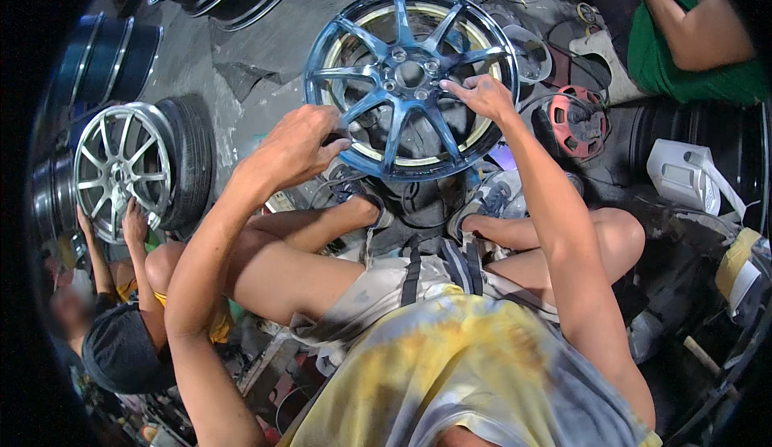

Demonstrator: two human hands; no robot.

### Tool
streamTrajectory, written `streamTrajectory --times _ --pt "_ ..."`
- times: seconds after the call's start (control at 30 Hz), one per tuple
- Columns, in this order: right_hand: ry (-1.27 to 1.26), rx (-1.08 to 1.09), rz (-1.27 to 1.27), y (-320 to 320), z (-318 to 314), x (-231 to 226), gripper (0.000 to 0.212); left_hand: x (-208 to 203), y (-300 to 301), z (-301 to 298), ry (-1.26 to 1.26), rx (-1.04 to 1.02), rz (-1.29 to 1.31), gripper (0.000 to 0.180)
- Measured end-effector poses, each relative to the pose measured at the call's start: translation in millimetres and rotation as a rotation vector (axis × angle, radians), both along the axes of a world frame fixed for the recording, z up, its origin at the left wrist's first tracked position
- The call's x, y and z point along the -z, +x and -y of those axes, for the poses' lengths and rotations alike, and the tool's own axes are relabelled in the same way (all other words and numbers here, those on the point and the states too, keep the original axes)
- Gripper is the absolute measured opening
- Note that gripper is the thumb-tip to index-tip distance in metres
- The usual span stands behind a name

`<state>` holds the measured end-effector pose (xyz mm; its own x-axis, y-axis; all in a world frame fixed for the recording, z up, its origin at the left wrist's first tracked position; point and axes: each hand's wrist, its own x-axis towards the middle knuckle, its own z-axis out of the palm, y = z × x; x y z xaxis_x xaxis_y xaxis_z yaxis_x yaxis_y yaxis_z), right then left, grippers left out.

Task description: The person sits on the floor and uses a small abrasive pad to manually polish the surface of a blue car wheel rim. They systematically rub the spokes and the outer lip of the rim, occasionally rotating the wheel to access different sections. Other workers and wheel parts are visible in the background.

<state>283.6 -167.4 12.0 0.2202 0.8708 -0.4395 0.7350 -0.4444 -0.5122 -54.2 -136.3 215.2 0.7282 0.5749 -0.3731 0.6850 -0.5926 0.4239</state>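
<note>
A blue wheel rim with several spokes and a pale yellow inner ring lies face up before me, smeared lighter in patches. My left hand is at its lower left edge. The fingers are curled, with a dark patch at the tips; whether that is a small thing or shadow I cannot make out. My right hand reaches over the right side of the rim. Its fingers are partly stretched out, and a fingertip touches a spoke beside the centre hub.
At the left, another person's hands work on a silver wheel rim beside a black tyre. A red cable reel, a white plastic jug and a clear tub stand right. A person in green sits at the upper right.
</note>
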Motion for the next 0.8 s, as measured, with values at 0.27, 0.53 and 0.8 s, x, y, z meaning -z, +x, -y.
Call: streamTrajectory --times 0.27,0.53,0.8 --pt "-0.235 -0.084 0.051 -22.9 -25.1 -0.7 0.109 -2.3 25.3 44.7 0.022 0.254 0.068 0.014" --pt "-0.025 -0.064 -0.065 -8.5 -13.5 26.0 0.091 20.8 29.0 54.3 0.101 0.249 0.106 0.009" --pt "0.649 0.278 -0.078 2.6 40.7 34.2 0.025 40.2 44.9 50.9 0.169 0.273 0.167 0.016"
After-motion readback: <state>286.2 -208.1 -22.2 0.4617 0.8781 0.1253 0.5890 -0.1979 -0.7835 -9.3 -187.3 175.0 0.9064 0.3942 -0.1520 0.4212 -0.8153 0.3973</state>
